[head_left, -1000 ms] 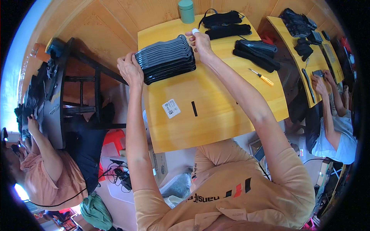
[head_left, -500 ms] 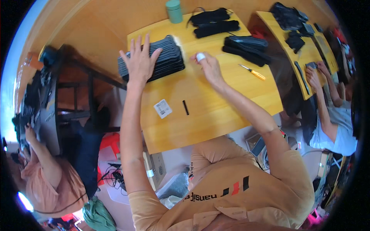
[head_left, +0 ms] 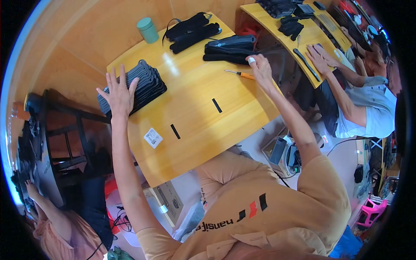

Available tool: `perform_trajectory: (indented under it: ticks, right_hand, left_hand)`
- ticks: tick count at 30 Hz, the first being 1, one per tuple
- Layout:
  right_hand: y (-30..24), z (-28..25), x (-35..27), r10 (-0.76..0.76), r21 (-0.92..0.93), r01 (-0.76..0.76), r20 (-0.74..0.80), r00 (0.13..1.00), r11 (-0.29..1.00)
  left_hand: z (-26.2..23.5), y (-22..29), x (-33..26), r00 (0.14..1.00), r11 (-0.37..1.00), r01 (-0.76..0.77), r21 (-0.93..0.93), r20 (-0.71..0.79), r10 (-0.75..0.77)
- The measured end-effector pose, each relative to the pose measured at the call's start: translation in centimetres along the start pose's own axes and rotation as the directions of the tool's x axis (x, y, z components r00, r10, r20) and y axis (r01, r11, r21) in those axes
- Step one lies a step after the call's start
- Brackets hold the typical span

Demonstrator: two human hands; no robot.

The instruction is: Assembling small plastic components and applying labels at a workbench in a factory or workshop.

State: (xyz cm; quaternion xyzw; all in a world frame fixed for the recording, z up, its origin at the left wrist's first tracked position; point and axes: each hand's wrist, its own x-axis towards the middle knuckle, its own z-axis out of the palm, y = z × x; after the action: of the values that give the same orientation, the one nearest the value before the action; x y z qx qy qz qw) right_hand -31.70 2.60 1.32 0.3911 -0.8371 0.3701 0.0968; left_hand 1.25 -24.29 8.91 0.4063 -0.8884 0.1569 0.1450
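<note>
My left hand (head_left: 117, 93) lies flat with fingers spread on a stack of dark grey ribbed pieces (head_left: 145, 84) at the left end of the yellow wooden table (head_left: 195, 125). My right hand (head_left: 261, 69) hovers over the table's right edge, fingers loosely apart and holding nothing, with a white wrap on one fingertip. It is just right of an orange-handled screwdriver (head_left: 237, 74) and just below a pile of black flat pieces (head_left: 229, 48).
A teal cup (head_left: 147, 30) and more black pieces (head_left: 193, 30) stand at the table's far edge. Two black strips (head_left: 217, 105) and a white label (head_left: 152, 138) lie mid-table. Another person (head_left: 359, 95) works at the right-hand table; a dark rack (head_left: 65, 130) stands left.
My right hand has left the grey stack and swung right, toward the screwdriver and the black pile. My left hand now rests flat on the stack.
</note>
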Motion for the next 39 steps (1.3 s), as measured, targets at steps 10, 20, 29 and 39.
perform_trajectory:
  ticks: [10, 20, 29, 39]
  right_hand:
    - [1.9, 1.0, 5.4, -0.054, -0.313, 0.177, 0.363, 0.930, 0.933]
    - [2.3, 0.2, 7.1, -0.214, -0.287, 0.338, 0.389, 0.896, 0.896]
    - [0.5, -2.2, 5.8, -0.321, -0.146, 0.399, 0.383, 0.866, 0.905]
    - [-4.5, -4.8, 0.7, -0.302, -0.122, 0.379, 0.409, 0.861, 0.917]
  left_hand:
    - [-6.2, 7.0, -5.4, 0.934, 0.759, -0.126, -0.639, -0.334, -0.126]
    - [-5.1, 15.7, -15.5, 0.951, 0.321, 0.237, -0.917, 0.152, -0.269]
    - [-3.0, 21.1, -10.2, 0.839, -0.285, 0.534, -0.796, 0.541, 0.064]
    - [1.2, 29.3, -2.7, 0.628, -0.753, 0.629, -0.193, 0.697, 0.346]
